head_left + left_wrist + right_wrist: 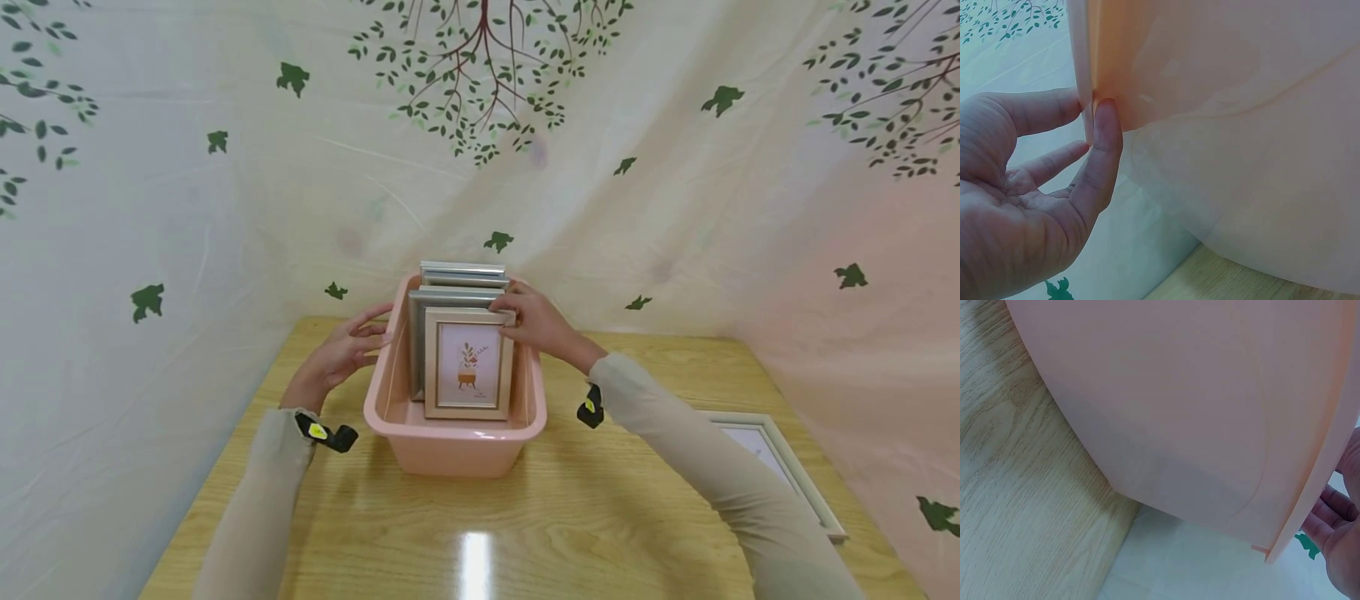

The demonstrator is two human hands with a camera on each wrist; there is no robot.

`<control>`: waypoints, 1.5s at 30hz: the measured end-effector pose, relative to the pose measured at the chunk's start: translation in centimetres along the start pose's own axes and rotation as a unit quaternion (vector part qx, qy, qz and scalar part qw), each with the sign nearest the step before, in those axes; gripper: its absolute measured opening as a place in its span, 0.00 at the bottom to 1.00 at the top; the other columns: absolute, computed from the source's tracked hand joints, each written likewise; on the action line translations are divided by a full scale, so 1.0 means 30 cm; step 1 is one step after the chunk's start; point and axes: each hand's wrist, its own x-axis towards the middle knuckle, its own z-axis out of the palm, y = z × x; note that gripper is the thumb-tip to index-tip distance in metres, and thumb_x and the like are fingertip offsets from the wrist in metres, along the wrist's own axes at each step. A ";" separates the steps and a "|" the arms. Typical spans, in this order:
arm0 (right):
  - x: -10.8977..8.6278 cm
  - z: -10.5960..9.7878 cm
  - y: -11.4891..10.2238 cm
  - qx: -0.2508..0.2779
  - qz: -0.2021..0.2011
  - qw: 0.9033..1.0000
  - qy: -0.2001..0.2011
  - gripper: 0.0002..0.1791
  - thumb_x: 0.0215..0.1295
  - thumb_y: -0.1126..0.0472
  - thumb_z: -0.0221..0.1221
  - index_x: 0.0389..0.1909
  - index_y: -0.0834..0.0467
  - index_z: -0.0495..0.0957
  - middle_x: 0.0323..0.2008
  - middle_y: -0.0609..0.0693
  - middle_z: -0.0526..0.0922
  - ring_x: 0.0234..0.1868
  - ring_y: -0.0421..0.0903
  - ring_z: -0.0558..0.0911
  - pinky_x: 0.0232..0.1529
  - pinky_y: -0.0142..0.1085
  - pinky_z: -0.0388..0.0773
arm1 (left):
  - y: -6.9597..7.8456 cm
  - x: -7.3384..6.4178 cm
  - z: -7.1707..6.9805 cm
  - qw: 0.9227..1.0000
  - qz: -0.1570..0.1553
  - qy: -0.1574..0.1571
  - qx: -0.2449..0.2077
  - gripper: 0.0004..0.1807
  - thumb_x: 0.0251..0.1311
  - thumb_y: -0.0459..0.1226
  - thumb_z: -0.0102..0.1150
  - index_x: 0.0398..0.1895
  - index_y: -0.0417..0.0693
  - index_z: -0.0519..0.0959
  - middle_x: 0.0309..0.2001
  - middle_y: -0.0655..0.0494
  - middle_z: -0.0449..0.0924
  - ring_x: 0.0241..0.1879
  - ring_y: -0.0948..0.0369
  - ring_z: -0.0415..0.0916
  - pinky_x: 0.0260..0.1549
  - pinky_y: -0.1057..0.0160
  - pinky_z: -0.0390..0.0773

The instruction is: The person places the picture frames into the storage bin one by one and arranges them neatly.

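Observation:
A pink plastic tub [456, 454] stands on the table with several picture frames upright inside it. The front picture frame [468, 412] has a light wooden border and a potted-plant print. Behind it stand grey-silver frames [457, 297]. At its top right corner my right hand [543, 321] holds the front frame, thumb on the face and fingers behind the edge. In the right wrist view the tub wall [1166, 412] hides most of that hand [1341, 537]. My left hand [341, 358] pinches the tub's left rim; the left wrist view shows its thumb [1107, 128] below the lip.
Another picture frame [798, 467] lies flat on the right of the wooden table [600, 517], partly covered by my right sleeve. A pale cloth backdrop [420, 192] with leaf prints hangs close behind the tub and along both sides.

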 end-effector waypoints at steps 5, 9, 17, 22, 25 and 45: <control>-0.003 -0.002 0.002 0.000 0.003 1.000 -0.003 0.15 0.60 0.69 0.70 0.49 0.62 0.85 0.47 0.59 0.78 0.39 0.50 0.77 0.40 0.39 0.80 | 0.003 -0.003 0.003 1.000 -0.001 0.001 0.002 0.39 0.74 0.36 0.56 0.83 0.54 0.51 0.73 0.33 0.59 0.55 0.64 0.77 0.50 0.66 0.84; -0.006 -0.002 0.007 0.002 0.005 1.000 -0.004 0.15 0.61 0.69 0.69 0.49 0.62 0.85 0.47 0.58 0.78 0.40 0.50 0.77 0.41 0.39 0.80 | 0.003 -0.003 0.004 1.000 -0.001 0.002 0.004 0.38 0.74 0.36 0.56 0.83 0.54 0.51 0.73 0.33 0.58 0.56 0.63 0.76 0.50 0.66 0.83; -0.017 -0.016 -0.002 -0.004 0.009 1.000 -0.002 0.14 0.63 0.68 0.68 0.50 0.61 0.85 0.50 0.58 0.79 0.41 0.50 0.79 0.43 0.41 0.82 | 0.001 -0.007 0.003 1.000 0.012 -0.008 -0.003 0.38 0.75 0.35 0.53 0.83 0.51 0.50 0.72 0.34 0.60 0.54 0.65 0.78 0.50 0.66 0.83; -0.025 -0.027 0.005 -0.006 0.023 1.000 0.001 0.14 0.64 0.66 0.68 0.50 0.60 0.85 0.51 0.58 0.79 0.42 0.52 0.79 0.43 0.42 0.82 | 0.001 -0.009 0.003 1.000 0.020 -0.017 0.001 0.37 0.76 0.34 0.51 0.83 0.51 0.49 0.72 0.33 0.60 0.56 0.64 0.78 0.50 0.67 0.83; -0.037 -0.044 0.010 -0.004 0.029 1.000 0.003 0.15 0.65 0.64 0.67 0.52 0.59 0.85 0.51 0.58 0.79 0.46 0.54 0.79 0.47 0.46 0.82 | 0.004 -0.011 0.005 1.000 0.019 -0.015 0.002 0.37 0.76 0.34 0.51 0.83 0.51 0.49 0.71 0.33 0.61 0.56 0.64 0.78 0.50 0.67 0.83; -0.252 -0.218 0.194 -0.050 0.049 0.997 -0.009 0.15 0.66 0.64 0.67 0.53 0.60 0.83 0.48 0.58 0.80 0.49 0.56 0.78 0.55 0.58 0.78 | 0.006 -0.015 0.010 1.000 0.010 -0.009 0.003 0.38 0.76 0.35 0.52 0.83 0.52 0.49 0.73 0.31 0.59 0.54 0.67 0.78 0.50 0.68 0.83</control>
